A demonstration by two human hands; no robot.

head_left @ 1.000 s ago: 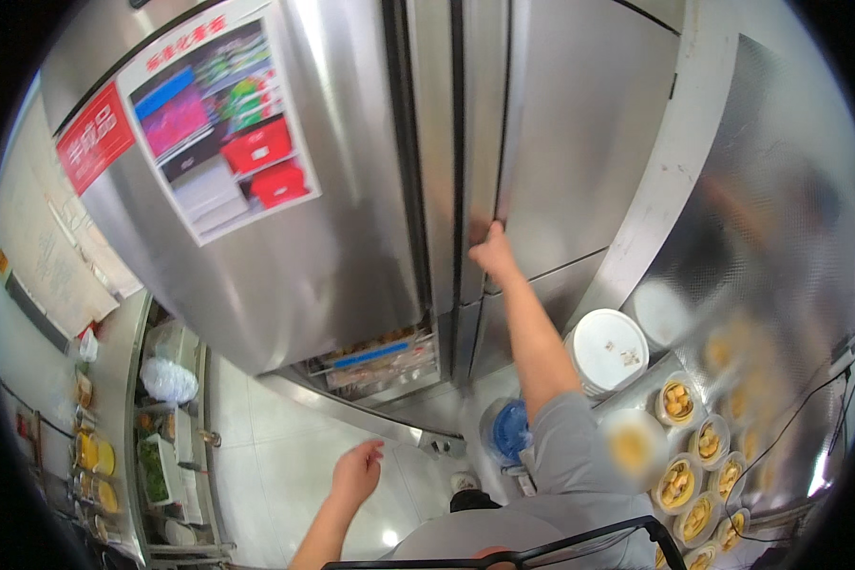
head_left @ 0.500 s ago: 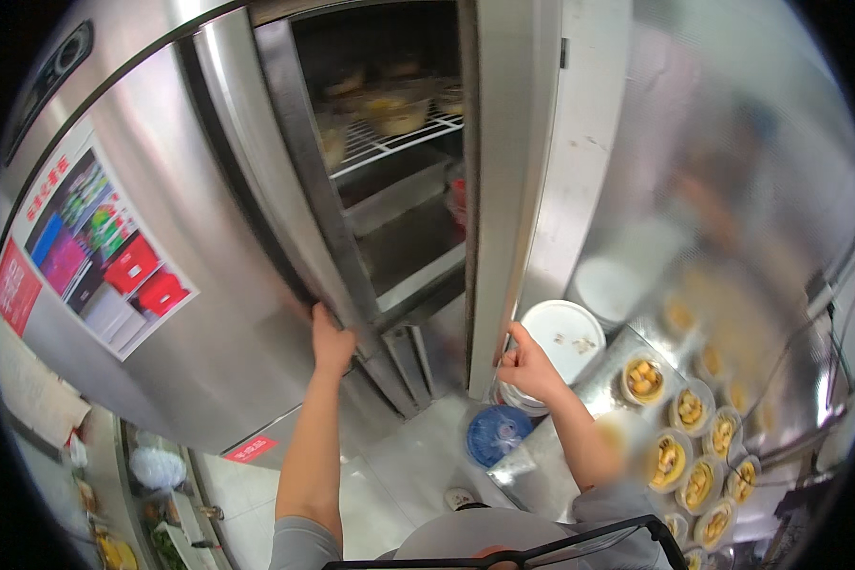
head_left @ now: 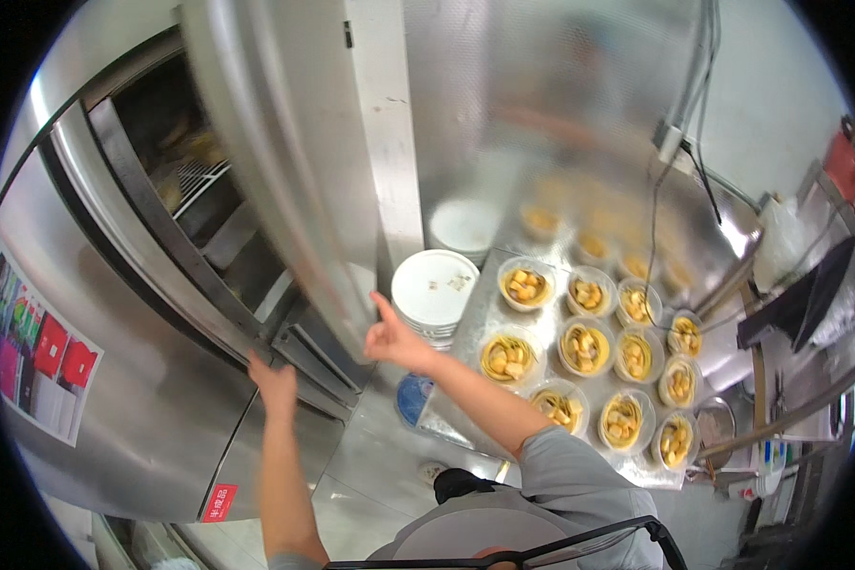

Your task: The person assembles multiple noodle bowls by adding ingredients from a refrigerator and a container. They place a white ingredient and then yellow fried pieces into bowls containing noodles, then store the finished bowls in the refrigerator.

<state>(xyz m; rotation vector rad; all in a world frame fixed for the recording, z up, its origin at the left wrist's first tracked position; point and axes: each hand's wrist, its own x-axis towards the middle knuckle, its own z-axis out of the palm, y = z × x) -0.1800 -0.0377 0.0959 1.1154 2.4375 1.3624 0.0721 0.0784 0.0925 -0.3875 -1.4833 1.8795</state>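
Observation:
A tall steel refrigerator [head_left: 152,313] stands on my left, its right-hand door [head_left: 294,180] partly open and blurred. Behind that door, a wire shelf [head_left: 199,180] and some food containers show dimly. My right hand [head_left: 397,340] is at the free edge of the open door, index finger stretched upward and the other fingers curled; their exact hold is partly hidden. Lower and to the left, my left hand [head_left: 275,388] hooks its fingers at the edge of the closed left door, just above a horizontal seam.
A steel table [head_left: 465,399] on my right carries several clear bowls [head_left: 584,348] of yellow food. Stacked white round tubs or lids [head_left: 434,290] stand beside the open door, with a blue bundle [head_left: 414,399] below. Cables [head_left: 679,142] hang at the back right.
The view has turned right, bringing more of the table and bowls in. The right-hand door now covers more of the refrigerator's opening, with my right hand still at its edge.

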